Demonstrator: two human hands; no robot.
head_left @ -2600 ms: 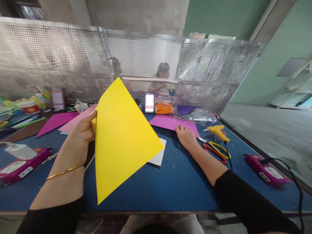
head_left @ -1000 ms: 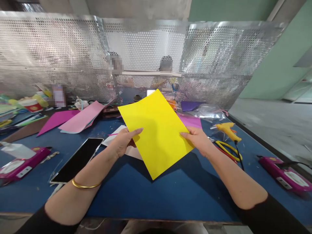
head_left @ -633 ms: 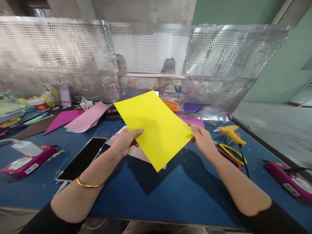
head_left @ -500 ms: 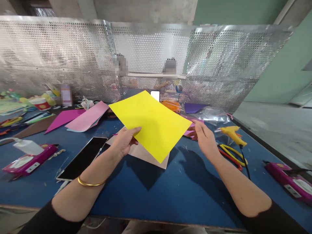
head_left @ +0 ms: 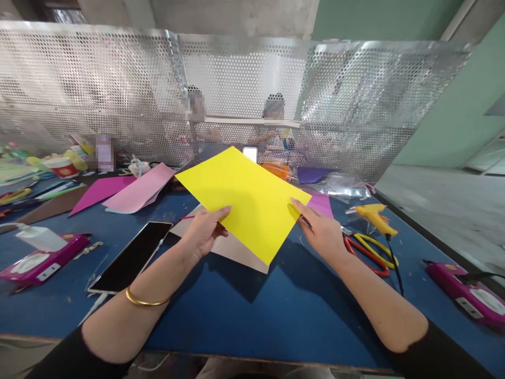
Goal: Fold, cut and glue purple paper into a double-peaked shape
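A yellow sheet of paper (head_left: 248, 200) is held up above the blue table (head_left: 236, 326), tilted with one corner pointing down towards me. My left hand (head_left: 205, 229) pinches its lower left edge, thumb on top and fingers underneath. At the right corner, my right hand (head_left: 317, 223) grips the sheet the same way, thumb over the face. Beneath the yellow sheet lies a pale beige sheet (head_left: 240, 252), partly covered. A pink-purple sheet (head_left: 321, 204) shows behind my right hand.
Left are a black-screened phone (head_left: 132, 257), a magenta power strip (head_left: 47, 263) and pink paper (head_left: 140, 187). Right lie red-and-yellow-handled tools (head_left: 373, 252), a yellow glue gun (head_left: 374, 218) and another power strip (head_left: 465, 289). A perforated metal screen (head_left: 244, 79) stands behind, with people beyond it.
My right hand has moved in from beside the right corner and now grips the yellow sheet. The sheet's lower corner has swung slightly right. My left hand keeps its hold.
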